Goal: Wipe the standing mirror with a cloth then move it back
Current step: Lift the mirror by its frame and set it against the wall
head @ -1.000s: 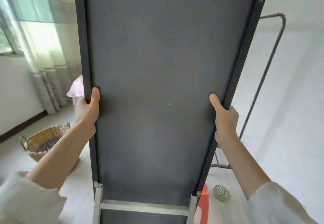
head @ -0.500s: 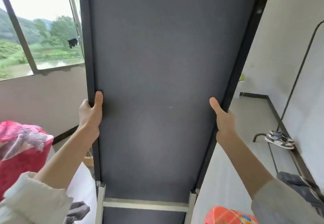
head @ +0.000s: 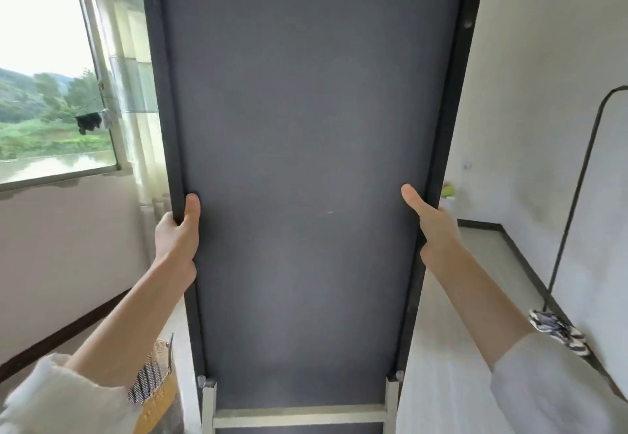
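The standing mirror (head: 306, 161) fills the middle of the head view, its dark grey back panel turned toward me and its black frame running up both sides. My left hand (head: 178, 233) grips the left frame edge, thumb on the back panel. My right hand (head: 433, 229) grips the right frame edge, thumb pointing up along the panel. A pale metal stand bar (head: 299, 415) crosses the mirror's foot. The glass side is hidden, and no cloth is in sight.
A window (head: 51, 93) and a low wall are on the left. A woven basket (head: 158, 389) sits by my left forearm. On the right stand a thin black rack tube (head: 577, 195), shoes (head: 557, 330) on its base, and a white wall.
The view has swung round the room while both hands keep the same grip on the frame. The pink bedding and orange item have left view; the window and rack shifted.
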Tool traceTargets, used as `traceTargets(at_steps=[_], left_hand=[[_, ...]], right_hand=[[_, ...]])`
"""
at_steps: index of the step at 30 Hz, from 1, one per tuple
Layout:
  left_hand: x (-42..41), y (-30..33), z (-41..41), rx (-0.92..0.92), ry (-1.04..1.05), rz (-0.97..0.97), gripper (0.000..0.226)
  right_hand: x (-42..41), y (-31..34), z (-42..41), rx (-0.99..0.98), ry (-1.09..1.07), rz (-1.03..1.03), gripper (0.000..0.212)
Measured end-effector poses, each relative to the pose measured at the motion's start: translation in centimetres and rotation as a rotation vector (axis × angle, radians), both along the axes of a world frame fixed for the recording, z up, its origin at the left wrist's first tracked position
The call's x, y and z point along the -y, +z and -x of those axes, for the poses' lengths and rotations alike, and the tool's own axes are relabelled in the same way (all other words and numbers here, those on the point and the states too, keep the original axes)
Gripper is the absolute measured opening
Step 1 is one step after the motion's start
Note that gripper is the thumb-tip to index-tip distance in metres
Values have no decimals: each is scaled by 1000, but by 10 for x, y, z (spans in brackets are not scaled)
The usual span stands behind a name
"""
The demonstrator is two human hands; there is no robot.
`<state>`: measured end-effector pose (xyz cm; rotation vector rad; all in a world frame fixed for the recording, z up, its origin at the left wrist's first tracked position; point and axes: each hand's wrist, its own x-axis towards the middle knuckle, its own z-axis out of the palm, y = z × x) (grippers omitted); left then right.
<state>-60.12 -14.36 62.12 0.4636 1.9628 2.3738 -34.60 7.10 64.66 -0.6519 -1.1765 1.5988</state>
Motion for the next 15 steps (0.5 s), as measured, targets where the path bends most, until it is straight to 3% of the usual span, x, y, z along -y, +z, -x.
traceTargets(at_steps=[2, 7, 11, 15], left_hand=[[-41, 3, 23, 1, -46, -7, 41], [-161, 11, 73, -28, -144, 80, 54], [-273, 11, 97, -29, -208, 37, 49], [-387, 1, 111, -6, -233, -8, 49]], right_hand=[[-28, 5, 14, 29, -23, 31, 31], [-114, 18, 36, 44, -180, 16, 50], [-197, 16, 50, 30, -279, 2, 30], [-284, 9, 62, 41, -330, -18, 31]])
